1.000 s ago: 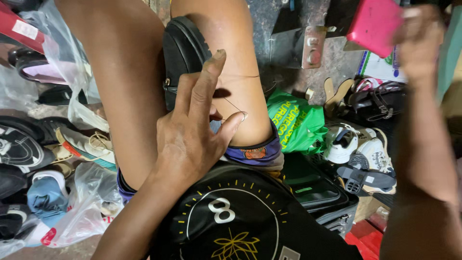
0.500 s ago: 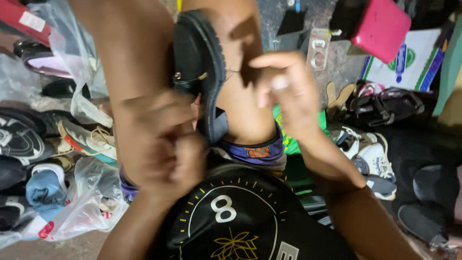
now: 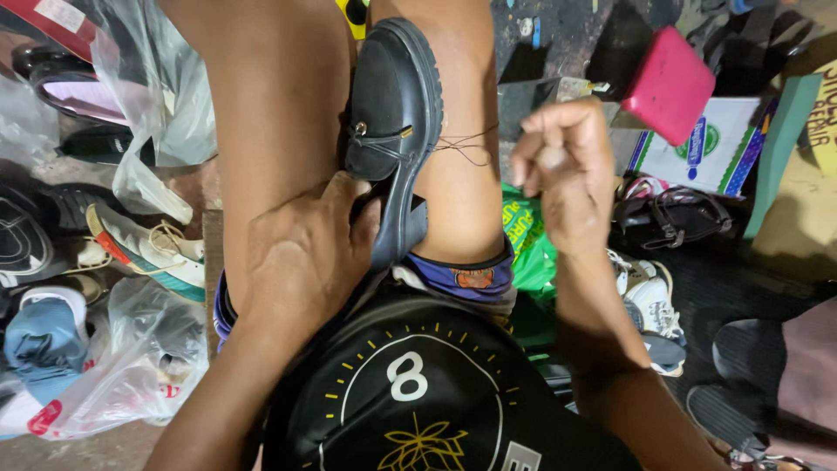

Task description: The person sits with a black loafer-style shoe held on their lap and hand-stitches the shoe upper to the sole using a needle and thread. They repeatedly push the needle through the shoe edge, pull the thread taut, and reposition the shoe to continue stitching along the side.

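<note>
A black loafer-style shoe (image 3: 392, 113) with a thick sole stands toe-up between my two bare knees. My left hand (image 3: 301, 262) grips it low down by the heel and presses it against my left thigh. A thin dark thread (image 3: 466, 144) runs from the sole's edge across my right leg toward my right hand (image 3: 562, 170). That hand is raised to the right of the shoe, with its fingers pinched together on the thread. Whether it also holds a needle cannot be made out.
Clear plastic bags (image 3: 131, 366) and loose sneakers (image 3: 148, 249) lie on the floor at left. To the right are a green bag (image 3: 523, 244), a pink box (image 3: 667, 83), a white carton (image 3: 715, 144), dark sandals (image 3: 671, 218) and a white sneaker (image 3: 649, 301).
My left hand lay flat on my knee a second ago; it now grips the shoe, which has come up between my knees. My right hand came down from the upper right to beside the shoe.
</note>
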The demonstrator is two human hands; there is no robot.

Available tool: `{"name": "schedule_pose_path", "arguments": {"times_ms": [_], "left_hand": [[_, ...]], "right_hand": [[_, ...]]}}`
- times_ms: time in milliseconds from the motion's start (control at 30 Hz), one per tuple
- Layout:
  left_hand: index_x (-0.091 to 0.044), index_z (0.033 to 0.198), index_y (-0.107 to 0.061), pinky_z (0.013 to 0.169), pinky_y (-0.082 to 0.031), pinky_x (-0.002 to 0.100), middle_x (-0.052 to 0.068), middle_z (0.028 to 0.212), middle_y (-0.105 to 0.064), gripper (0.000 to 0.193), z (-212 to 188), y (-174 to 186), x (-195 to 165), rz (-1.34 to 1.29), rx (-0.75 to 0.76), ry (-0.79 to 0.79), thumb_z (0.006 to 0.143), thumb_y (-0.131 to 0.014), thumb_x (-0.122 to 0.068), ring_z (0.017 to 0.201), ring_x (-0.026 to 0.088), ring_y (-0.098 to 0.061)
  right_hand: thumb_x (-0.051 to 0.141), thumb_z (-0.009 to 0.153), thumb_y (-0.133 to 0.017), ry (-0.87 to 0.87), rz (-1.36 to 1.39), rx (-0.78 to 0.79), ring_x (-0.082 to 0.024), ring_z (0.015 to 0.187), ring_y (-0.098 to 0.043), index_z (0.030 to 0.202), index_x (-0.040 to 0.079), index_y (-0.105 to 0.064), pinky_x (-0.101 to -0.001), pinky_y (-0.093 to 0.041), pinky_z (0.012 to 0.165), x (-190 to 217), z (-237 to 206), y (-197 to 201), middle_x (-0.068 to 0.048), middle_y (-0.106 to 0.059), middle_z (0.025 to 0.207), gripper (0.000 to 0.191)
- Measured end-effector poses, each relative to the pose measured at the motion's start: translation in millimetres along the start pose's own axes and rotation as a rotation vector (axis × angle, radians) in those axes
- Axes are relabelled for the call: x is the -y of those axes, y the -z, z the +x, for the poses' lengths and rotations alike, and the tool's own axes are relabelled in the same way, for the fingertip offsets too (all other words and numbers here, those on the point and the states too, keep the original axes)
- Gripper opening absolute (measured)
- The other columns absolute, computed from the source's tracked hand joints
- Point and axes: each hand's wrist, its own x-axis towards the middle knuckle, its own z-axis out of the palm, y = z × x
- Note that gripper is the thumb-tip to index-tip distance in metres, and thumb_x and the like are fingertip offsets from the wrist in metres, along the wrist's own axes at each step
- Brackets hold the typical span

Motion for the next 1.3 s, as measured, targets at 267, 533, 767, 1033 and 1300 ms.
{"name": "schedule_pose_path", "arguments": {"times_ms": [267, 533, 767, 1033, 1300], "left_hand": [[-0.008, 0.086, -0.069, 0.049, -0.050, 0.048, 0.018, 0.060, -0.064, 0.029, -2, -12, -9, 0.026, -0.067, 0.062, 0.100, -0.071, -0.033, 0.051, 0.037, -0.064], [-0.009, 0.082, -0.067, 0.049, -0.049, 0.048, 0.017, 0.059, -0.063, 0.033, -1, -16, -10, 0.050, -0.062, 0.073, 0.102, -0.069, -0.035, 0.051, 0.036, -0.064], [-0.009, 0.082, -0.066, 0.049, -0.049, 0.047, 0.015, 0.059, -0.063, 0.034, -2, -19, -8, 0.044, -0.053, 0.087, 0.104, -0.068, -0.035, 0.051, 0.035, -0.064], [-0.009, 0.080, -0.063, 0.049, -0.047, 0.047, 0.015, 0.060, -0.062, 0.036, 0, -14, -10, 0.022, -0.090, 0.062, 0.104, -0.068, -0.035, 0.052, 0.036, -0.062], [-0.004, 0.081, -0.066, 0.057, -0.047, 0.039, 0.013, 0.071, -0.063, 0.032, -41, -15, 32, -0.281, -0.266, 0.066, 0.107, -0.070, -0.021, 0.059, 0.025, -0.061]], "right_hand": [[-0.002, 0.091, -0.072, 0.448, -0.923, 0.253, -0.030, 0.092, -0.062, 0.109, 0.005, -0.067, -0.0419, -0.051, 0.080, 28, 3, 25, -0.010, -0.064, 0.100, 0.020], [-0.001, 0.086, -0.077, 0.475, -1.062, 0.311, -0.027, 0.093, -0.060, 0.112, 0.010, -0.073, -0.0404, -0.052, 0.083, 26, 15, 19, -0.005, -0.064, 0.101, 0.028], [0.000, 0.097, -0.069, 0.350, -0.577, 0.431, -0.022, 0.090, -0.062, 0.111, 0.008, -0.070, -0.0333, -0.052, 0.080, 10, 8, 26, -0.006, -0.065, 0.099, 0.015], [0.017, 0.099, -0.075, 0.041, -0.027, 0.168, -0.007, 0.080, -0.052, 0.149, 0.005, -0.042, -0.0203, -0.043, 0.072, 0, -3, -16, 0.003, -0.054, 0.095, 0.061], [0.003, 0.081, -0.101, 0.023, -0.139, 0.058, -0.002, 0.077, -0.043, 0.149, 0.005, -0.041, -0.0158, -0.038, 0.067, -2, 6, -71, 0.002, -0.064, 0.114, 0.091]]}}
